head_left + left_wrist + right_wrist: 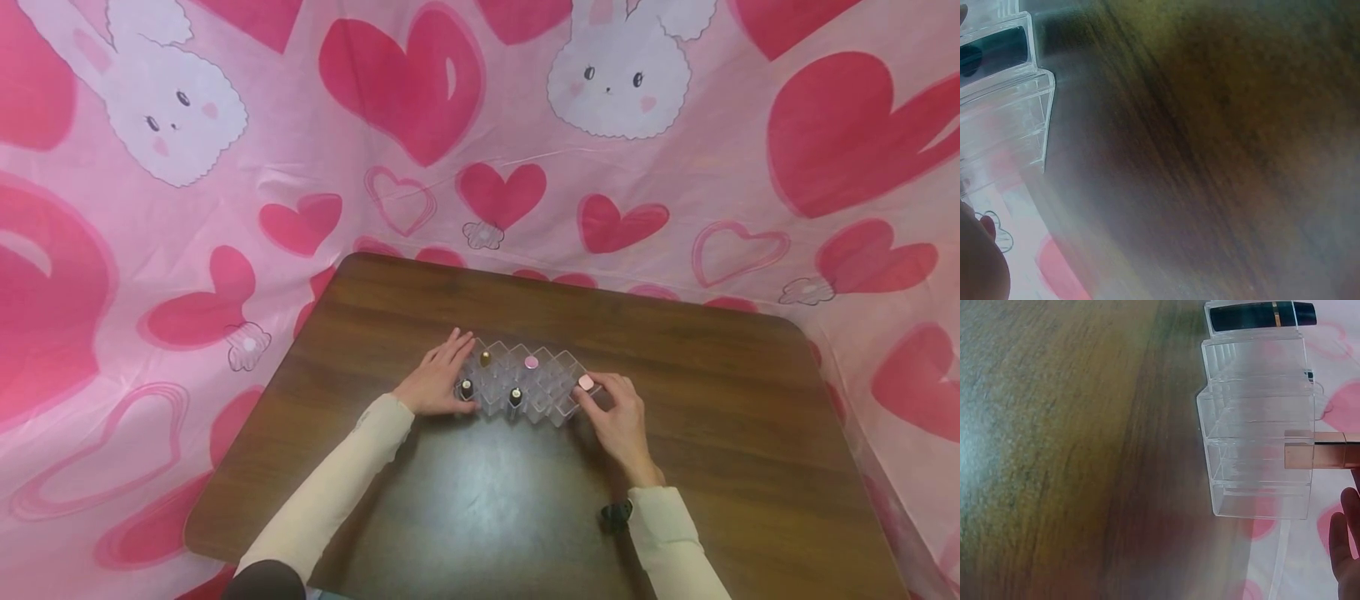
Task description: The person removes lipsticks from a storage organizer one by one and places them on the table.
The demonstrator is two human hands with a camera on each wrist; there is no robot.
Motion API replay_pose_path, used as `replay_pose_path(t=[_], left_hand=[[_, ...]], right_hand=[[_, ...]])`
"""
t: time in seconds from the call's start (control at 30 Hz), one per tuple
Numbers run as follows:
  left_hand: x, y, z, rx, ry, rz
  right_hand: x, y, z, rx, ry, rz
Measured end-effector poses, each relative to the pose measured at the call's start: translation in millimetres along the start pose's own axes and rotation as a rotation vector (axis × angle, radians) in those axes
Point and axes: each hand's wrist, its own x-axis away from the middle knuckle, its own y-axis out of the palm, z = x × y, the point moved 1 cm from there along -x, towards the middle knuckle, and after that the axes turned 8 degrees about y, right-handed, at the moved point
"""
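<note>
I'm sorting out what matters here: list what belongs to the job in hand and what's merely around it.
Part of the job:
clear organizer, touched by the left hand
rose-gold tube, pinched by the right hand
gold-topped tube, pink-topped tube, two black tubes

Merely around:
brown table
heart-and-rabbit cloth
dark device at the right wrist
</note>
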Motion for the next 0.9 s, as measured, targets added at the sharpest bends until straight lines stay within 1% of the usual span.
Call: replay_pose_path(t=[0.4,0.73,0.9], left_hand=[[-0.8,0.6,-0.1,0.023,-0.012,0.015],[-1.1,1.5,0.0,0.029,-0.026,0.02],[-0.9,2.2,-0.2,0.034,-0.021,0.027]], right_hand=[[-5.5,-7,-2,-0.035,-0.069,0.029],[-7.6,-11,-6,-0.038,-0.046,0.005],[-9.5,-13,-7,-0.047,-0.067,0.024]])
